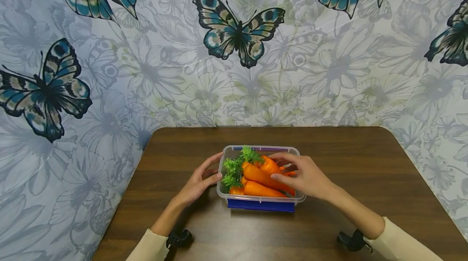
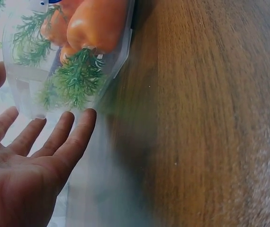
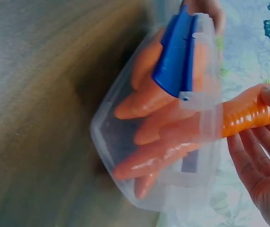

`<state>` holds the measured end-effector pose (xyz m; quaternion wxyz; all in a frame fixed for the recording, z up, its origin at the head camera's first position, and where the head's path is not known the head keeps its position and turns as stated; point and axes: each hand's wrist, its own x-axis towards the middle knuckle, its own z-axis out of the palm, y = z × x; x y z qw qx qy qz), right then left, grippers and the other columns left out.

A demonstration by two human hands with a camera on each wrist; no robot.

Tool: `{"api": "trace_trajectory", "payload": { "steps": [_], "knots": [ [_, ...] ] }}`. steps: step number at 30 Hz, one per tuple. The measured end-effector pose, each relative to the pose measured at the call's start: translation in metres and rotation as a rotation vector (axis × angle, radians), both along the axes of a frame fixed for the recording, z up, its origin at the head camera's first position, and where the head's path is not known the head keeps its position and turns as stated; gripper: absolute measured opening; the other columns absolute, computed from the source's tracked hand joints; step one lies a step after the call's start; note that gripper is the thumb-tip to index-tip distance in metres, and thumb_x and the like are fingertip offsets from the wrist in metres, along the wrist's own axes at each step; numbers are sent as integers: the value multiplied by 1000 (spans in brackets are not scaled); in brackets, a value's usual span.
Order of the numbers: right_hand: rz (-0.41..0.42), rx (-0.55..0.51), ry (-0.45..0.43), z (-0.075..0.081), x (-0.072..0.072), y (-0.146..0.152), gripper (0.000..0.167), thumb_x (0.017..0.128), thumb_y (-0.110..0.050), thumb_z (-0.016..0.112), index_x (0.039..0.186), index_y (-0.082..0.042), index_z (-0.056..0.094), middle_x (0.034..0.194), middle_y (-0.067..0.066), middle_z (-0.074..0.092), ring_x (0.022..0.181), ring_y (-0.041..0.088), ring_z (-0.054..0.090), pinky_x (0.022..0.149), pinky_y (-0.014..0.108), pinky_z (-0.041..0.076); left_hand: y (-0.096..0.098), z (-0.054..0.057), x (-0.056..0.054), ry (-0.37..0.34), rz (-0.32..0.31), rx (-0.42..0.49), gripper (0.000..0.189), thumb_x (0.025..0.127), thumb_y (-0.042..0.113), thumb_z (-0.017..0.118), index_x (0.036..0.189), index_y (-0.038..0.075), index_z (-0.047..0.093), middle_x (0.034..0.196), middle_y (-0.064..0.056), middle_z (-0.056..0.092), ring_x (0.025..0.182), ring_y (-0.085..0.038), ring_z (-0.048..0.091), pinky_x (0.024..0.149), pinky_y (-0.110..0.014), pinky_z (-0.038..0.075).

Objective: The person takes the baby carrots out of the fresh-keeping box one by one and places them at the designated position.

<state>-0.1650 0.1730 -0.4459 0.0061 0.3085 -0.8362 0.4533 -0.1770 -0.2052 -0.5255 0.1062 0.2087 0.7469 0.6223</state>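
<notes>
A clear plastic container (image 1: pixel 261 199) with blue side clips (image 1: pixel 261 205) holds several orange carrots (image 1: pixel 261 189) with green leafy tops (image 1: pixel 231 171). My right hand (image 1: pixel 307 173) reaches over its right side and holds a carrot (image 3: pixel 244 113) between thumb and fingers. That carrot's thick end stands above the rim in the right wrist view, while its lower part stays inside. My left hand (image 2: pixel 35 165) is at the container's left wall, fingers spread and fairly straight, fingertips at the plastic beside the leafy tops.
The container stands on a brown wooden table (image 1: pixel 329 147). Behind the table hangs a pale floral cloth (image 1: pixel 146 70) with butterflies. Dark wrist devices (image 1: pixel 352 240) are strapped near both cream sleeves (image 1: pixel 402 240).
</notes>
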Motion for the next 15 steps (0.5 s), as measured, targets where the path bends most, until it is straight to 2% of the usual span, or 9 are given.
{"api": "trace_trajectory", "payload": {
  "steps": [5,15],
  "knots": [
    [-43,-32,13,8,-3,7,45,96,-25,83,139,-26,69,124,-4,79,103,12,77,85,32,66,0,-2,-1,5,1,3,65,109,12,61,169,18,36,172,-21,37,143,-54,53,102,-31,59],
    [-139,-85,-13,17,-9,26,46,96,-19,83,139,-24,69,123,0,79,104,8,76,84,27,65,1,-1,2,-49,-2,46,67,109,12,61,169,21,34,172,-20,36,145,-54,50,100,-35,62]
  ]
}}
